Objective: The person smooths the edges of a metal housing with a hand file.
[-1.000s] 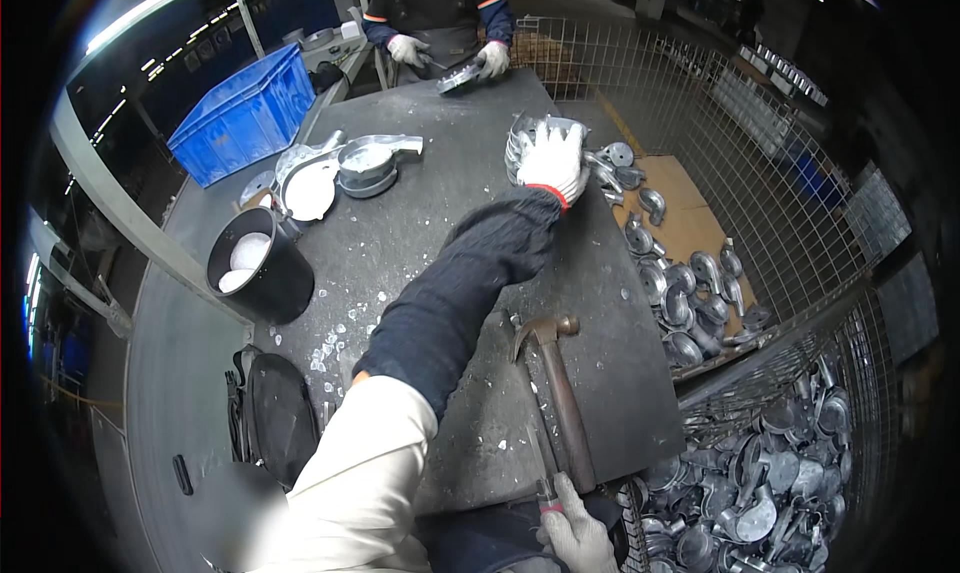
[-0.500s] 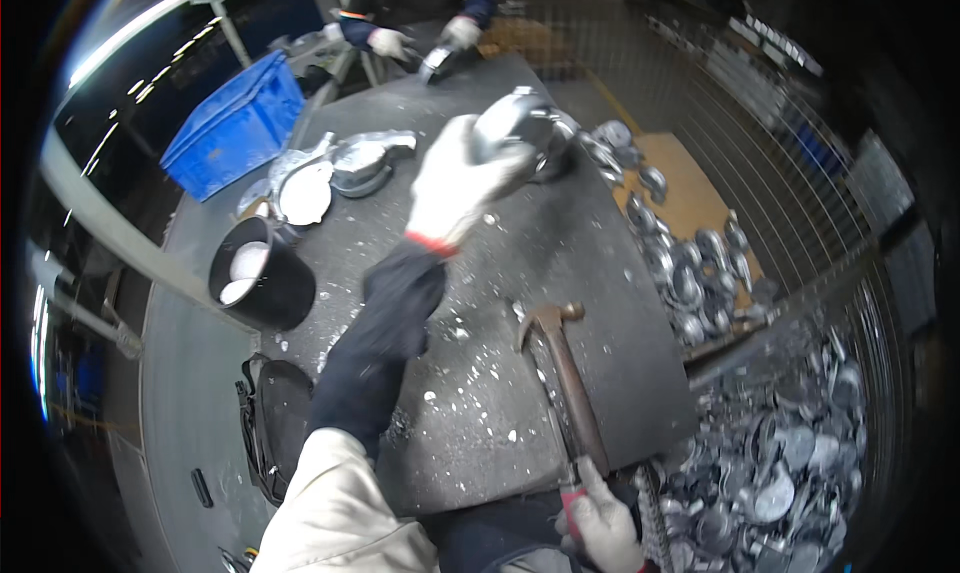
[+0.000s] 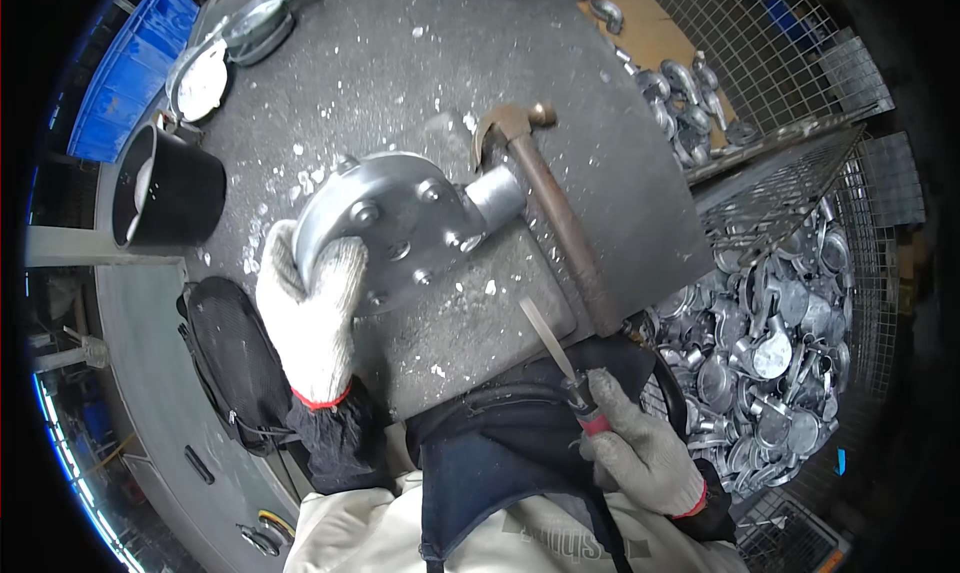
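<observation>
My left hand, in a white knit glove, is closed on the rim of a round silver metal casting. The casting has several raised bosses on its face and a short spout pointing right. It is tilted over a flat plate on the dark tabletop. Lower right, my gloved right hand grips the red and black handle of a narrow, flat-bladed tool, either a file or a scraper. Its blade points up and left, apart from the casting. A claw hammer with a brown handle lies just beyond the spout.
Far left stand a blue crate and a black bucket. More castings lie behind the bucket. A black bag sits at the left. To the right, a wire cage holds a heap of castings. Metal chips litter the table.
My left hand has brought the casting from the far side of the table back toward me. My right hand has raised the flat-bladed tool away from the hammer. The view has tilted downward.
</observation>
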### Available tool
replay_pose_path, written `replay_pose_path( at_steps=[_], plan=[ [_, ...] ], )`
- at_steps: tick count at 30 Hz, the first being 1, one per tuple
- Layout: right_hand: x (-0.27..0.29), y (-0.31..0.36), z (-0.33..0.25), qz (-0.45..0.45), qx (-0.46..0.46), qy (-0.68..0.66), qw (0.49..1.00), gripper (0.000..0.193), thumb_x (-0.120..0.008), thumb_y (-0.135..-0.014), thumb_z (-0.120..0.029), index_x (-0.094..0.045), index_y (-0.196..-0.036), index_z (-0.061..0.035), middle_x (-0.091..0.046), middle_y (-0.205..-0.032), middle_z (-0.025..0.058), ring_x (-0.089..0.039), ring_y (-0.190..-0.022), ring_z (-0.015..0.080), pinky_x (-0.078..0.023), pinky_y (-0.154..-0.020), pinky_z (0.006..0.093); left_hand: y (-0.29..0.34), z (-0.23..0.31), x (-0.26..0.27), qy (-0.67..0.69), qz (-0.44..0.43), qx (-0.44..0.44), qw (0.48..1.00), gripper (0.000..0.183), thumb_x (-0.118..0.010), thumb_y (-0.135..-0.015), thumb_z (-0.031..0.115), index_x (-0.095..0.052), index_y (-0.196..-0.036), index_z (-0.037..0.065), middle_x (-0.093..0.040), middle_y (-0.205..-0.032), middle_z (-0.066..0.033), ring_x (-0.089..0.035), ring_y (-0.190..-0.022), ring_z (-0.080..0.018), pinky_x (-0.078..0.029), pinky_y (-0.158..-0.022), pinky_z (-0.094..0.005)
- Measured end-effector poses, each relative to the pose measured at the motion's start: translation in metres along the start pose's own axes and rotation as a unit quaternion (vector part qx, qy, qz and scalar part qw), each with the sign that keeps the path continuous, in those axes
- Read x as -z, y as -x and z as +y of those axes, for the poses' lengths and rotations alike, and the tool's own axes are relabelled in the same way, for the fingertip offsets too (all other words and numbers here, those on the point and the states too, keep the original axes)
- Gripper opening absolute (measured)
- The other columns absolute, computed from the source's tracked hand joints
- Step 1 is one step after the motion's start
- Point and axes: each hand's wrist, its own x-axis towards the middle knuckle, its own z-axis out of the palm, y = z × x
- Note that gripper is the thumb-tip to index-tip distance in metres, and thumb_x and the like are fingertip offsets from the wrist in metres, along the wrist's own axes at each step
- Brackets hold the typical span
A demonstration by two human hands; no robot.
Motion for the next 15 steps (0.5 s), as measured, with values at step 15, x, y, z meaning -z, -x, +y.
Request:
replay_pose_path(
  at_steps=[15],
  plan=[
    [-0.017, -0.040, -0.004, -0.031, 0.077, 0.234, 0.969, 0.064, -0.062, -0.110, -0.036, -0.043, -0.168, -0.0175, -0.069, -0.094, 0.0177, -0.074, -0.080, 0.0393, -0.063, -0.073, 0.0456, 0.044, -0.038, 0.050, -0.039, 0.051, -0.009, 0.998, 0.082, -0.095, -0.063, 0.002, -0.064, -0.139, -0.002, -0.073, -0.120, -0.0121, -0.071, -0.106, -0.0211, -0.059, -0.094, -0.0350]
  ],
)
